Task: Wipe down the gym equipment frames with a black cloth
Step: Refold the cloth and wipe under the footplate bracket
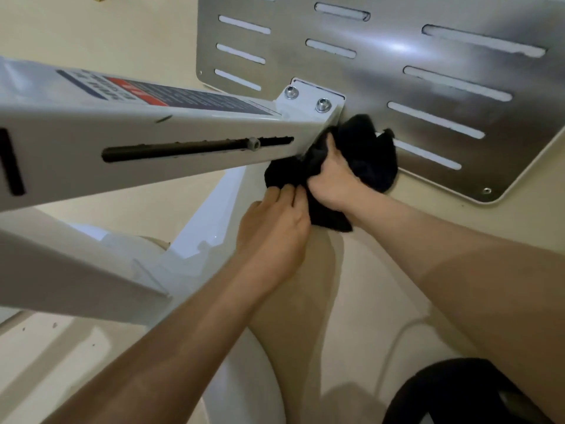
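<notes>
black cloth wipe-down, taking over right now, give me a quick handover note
Right hand grips the bunched black cloth, holding it against the joint where the white frame beam meets the slotted metal plate.
Left hand holds the cloth's lower edge, fingertips hidden in it.
Done: nothing shows which surfaces are wiped.
Left: finish this joint, then probably the beam and the lower white frame.

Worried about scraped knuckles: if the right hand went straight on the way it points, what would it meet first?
Past the black cloth it grips, the right hand would likely meet the white frame beam near its bolted bracket; depth is unclear.
</notes>
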Demonstrator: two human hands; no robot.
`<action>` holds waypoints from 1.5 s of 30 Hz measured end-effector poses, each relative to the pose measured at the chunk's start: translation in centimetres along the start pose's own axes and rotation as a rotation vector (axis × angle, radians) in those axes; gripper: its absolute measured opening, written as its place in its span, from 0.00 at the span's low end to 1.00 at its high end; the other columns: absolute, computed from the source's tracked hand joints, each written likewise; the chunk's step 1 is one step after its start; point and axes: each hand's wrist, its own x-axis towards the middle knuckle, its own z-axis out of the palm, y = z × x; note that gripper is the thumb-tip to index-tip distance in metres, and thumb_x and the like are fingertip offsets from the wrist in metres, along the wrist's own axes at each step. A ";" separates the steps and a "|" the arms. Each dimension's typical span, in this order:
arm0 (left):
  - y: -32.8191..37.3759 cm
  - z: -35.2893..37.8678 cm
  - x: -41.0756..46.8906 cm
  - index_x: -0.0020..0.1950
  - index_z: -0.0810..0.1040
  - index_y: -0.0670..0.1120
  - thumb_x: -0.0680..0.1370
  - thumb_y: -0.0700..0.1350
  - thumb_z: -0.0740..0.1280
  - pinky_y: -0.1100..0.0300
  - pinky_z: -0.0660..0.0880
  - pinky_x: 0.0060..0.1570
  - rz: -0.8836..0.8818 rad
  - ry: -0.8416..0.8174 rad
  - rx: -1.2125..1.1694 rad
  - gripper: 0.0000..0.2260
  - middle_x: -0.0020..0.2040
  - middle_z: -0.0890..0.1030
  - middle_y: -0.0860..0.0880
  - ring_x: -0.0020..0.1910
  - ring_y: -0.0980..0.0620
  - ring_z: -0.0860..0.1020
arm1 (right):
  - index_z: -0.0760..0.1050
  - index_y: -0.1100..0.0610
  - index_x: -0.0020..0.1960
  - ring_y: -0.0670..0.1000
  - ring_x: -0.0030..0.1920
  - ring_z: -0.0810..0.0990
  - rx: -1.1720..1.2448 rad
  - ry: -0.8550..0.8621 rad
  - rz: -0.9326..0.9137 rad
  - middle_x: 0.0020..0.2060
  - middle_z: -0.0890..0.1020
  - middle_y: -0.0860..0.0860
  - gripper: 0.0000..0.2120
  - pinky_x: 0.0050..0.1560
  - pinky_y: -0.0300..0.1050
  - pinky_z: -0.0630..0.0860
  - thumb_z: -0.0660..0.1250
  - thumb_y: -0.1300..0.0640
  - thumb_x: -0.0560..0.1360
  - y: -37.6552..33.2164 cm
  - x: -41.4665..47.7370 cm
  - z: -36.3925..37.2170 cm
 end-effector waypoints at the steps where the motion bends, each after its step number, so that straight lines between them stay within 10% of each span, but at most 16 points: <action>1: -0.5 -0.1 0.2 0.62 0.73 0.40 0.71 0.37 0.56 0.54 0.66 0.38 -0.010 0.020 -0.063 0.20 0.53 0.76 0.43 0.52 0.42 0.73 | 0.30 0.56 0.76 0.56 0.74 0.60 0.052 -0.029 0.039 0.76 0.59 0.56 0.50 0.73 0.56 0.59 0.61 0.55 0.66 -0.2 0.9 0.8; 6: -2.1 -1.2 -3.2 0.40 0.69 0.41 0.74 0.39 0.62 0.56 0.63 0.37 -0.210 -0.167 -0.076 0.04 0.37 0.70 0.48 0.40 0.49 0.70 | 0.32 0.57 0.77 0.60 0.74 0.59 0.020 -0.149 0.064 0.77 0.55 0.55 0.46 0.71 0.61 0.59 0.60 0.51 0.72 -0.8 -3.4 6.5; 11: -1.9 -3.0 -8.2 0.32 0.61 0.47 0.73 0.41 0.62 0.59 0.63 0.32 -0.285 -0.411 0.154 0.12 0.32 0.67 0.50 0.29 0.54 0.63 | 0.71 0.56 0.67 0.54 0.58 0.78 0.236 -0.362 -0.069 0.56 0.79 0.56 0.18 0.57 0.40 0.72 0.63 0.53 0.79 -0.6 -13.6 13.4; 17: -2.1 -2.3 -10.0 0.46 0.71 0.47 0.76 0.45 0.58 0.57 0.64 0.33 -0.301 -0.278 0.173 0.03 0.33 0.68 0.51 0.32 0.50 0.67 | 0.74 0.64 0.59 0.56 0.53 0.75 0.055 -0.539 -0.120 0.58 0.78 0.62 0.13 0.58 0.46 0.70 0.54 0.61 0.82 -0.3 -16.5 11.4; 22: -2.0 -2.0 -10.4 0.47 0.74 0.50 0.76 0.45 0.58 0.57 0.68 0.33 -0.137 -0.506 0.001 0.06 0.40 0.78 0.51 0.40 0.48 0.76 | 0.69 0.56 0.39 0.51 0.40 0.72 -0.316 -0.782 -0.117 0.39 0.75 0.53 0.13 0.36 0.41 0.66 0.56 0.54 0.81 0.0 -17.7 6.0; 26: -0.7 -0.6 -9.8 0.41 0.73 0.49 0.74 0.42 0.62 0.60 0.59 0.27 -0.075 -0.540 0.157 0.03 0.33 0.69 0.52 0.33 0.50 0.69 | 0.72 0.59 0.66 0.56 0.61 0.73 -0.302 -0.817 -0.060 0.60 0.76 0.56 0.18 0.54 0.39 0.66 0.55 0.51 0.82 1.8 -17.7 5.9; 30: -2.5 -0.6 -8.5 0.45 0.74 0.45 0.75 0.39 0.62 0.56 0.65 0.34 -0.150 -0.451 0.275 0.03 0.36 0.69 0.50 0.37 0.48 0.72 | 0.66 0.60 0.72 0.57 0.68 0.69 0.104 -0.590 -0.091 0.68 0.71 0.59 0.19 0.67 0.45 0.63 0.53 0.55 0.83 0.6 -16.9 10.2; 34: -1.6 -0.1 -10.5 0.47 0.76 0.44 0.75 0.36 0.62 0.58 0.61 0.30 -0.074 -0.366 0.233 0.06 0.35 0.69 0.49 0.37 0.50 0.70 | 0.69 0.57 0.68 0.55 0.62 0.74 0.285 -0.496 0.001 0.62 0.76 0.57 0.17 0.62 0.45 0.69 0.51 0.53 0.83 1.3 -19.9 11.1; 38: 0.8 -1.3 -12.2 0.49 0.77 0.47 0.75 0.40 0.60 0.58 0.67 0.32 0.106 -0.624 0.208 0.08 0.36 0.76 0.49 0.34 0.49 0.73 | 0.74 0.57 0.63 0.55 0.60 0.74 0.039 -0.627 -0.003 0.59 0.77 0.55 0.15 0.62 0.47 0.69 0.54 0.53 0.82 3.2 -21.4 8.2; 45: 7.0 -1.1 -16.8 0.40 0.72 0.52 0.74 0.52 0.65 0.50 0.62 0.59 0.275 -0.777 0.282 0.06 0.37 0.74 0.54 0.35 0.51 0.70 | 0.71 0.60 0.64 0.51 0.55 0.74 -0.015 -1.104 0.348 0.57 0.73 0.53 0.16 0.45 0.42 0.80 0.66 0.56 0.78 5.5 -26.5 5.4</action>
